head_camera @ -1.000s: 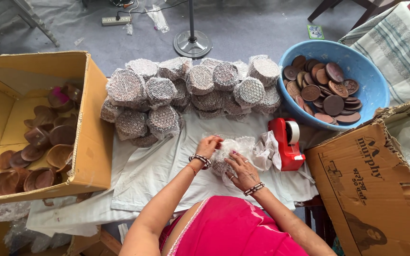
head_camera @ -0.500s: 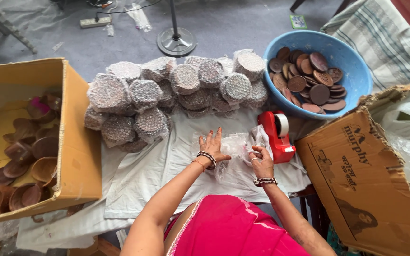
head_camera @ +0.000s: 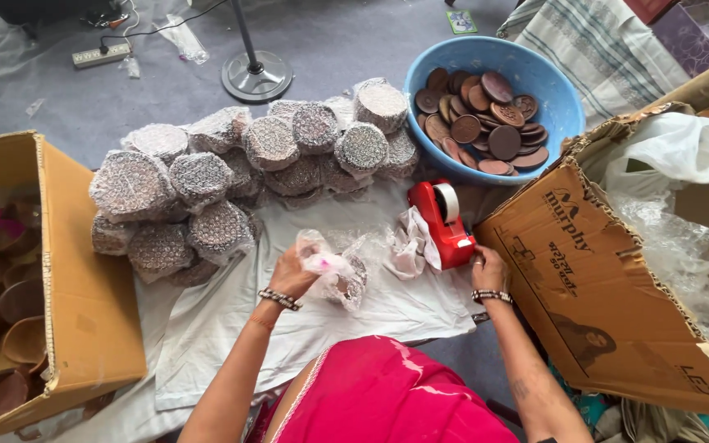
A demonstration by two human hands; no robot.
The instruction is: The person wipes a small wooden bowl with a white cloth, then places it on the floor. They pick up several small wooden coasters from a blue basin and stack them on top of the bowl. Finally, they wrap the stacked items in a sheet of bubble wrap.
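Wrapping under way, by the look of it. Left hand (head_camera: 293, 271) closed around a bundle (head_camera: 334, 275) of clay discs half swathed in bubble wrap, held just above the white cloth (head_camera: 231, 328) on the floor. Right hand (head_camera: 488, 267) resting against the base of the red tape dispenser (head_camera: 443, 223), fingers curled; whether gripping it, cannot tell. Next move probably calls for tape pulled and pressed over the loose wrap end. Beyond: heap of wrapped bundles (head_camera: 248, 172), blue basin (head_camera: 551, 94) of bare discs, cardboard boxes either side.

Glossy red plastic tape dispenser (head_camera: 443, 223), crinkled clear bubble-wrap bundle (head_camera: 334, 271), matt white cloth (head_camera: 354, 316), rough brown cardboard box (head_camera: 609, 279).
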